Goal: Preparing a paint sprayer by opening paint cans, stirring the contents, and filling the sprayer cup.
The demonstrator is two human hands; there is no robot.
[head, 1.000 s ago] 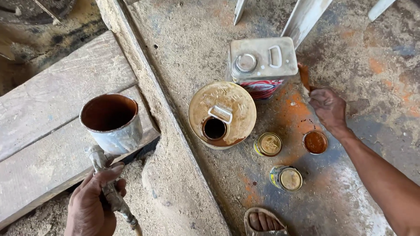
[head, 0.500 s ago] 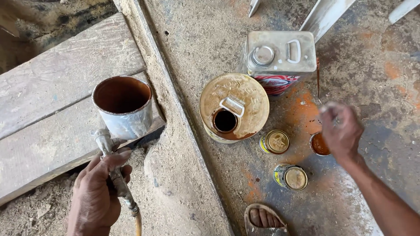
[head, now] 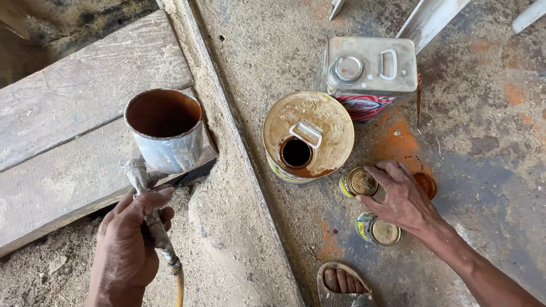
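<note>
A spray gun [head: 149,193] is gripped around its handle by the left hand [head: 128,244], the fingers closed about it and the index finger laid forward along the body. On top of the gun an open metal cup [head: 165,132] is carried, its inside coated in a brown-orange film; the cup is held upright above the edge of a grey wooden plank [head: 62,113]. A yellowish hose [head: 180,287] is seen running down from the base of the handle. The right hand [head: 401,196] is spread over a small tin [head: 359,182] with a gold lid on the dusty concrete floor [head: 256,74], the fingertips resting on and around the tin's rim; the hand is half curled, and whether the tin is actually pinched cannot be told. Just beside the hand, partly hidden by it, a small open tin [head: 425,183] of orange-brown liquid is seen, and a second lidded small tin [head: 380,230] stands just below the wrist. Above these, a large round can [head: 308,136] with an open pour hole and a flipped-back tab is set, touching or nearly touching a rectangular metal canister [head: 369,71] with a screw cap and a handle. Orange stains are spread across the floor around the tins. A sandalled foot [head: 342,283] is seen at the bottom edge.
</note>
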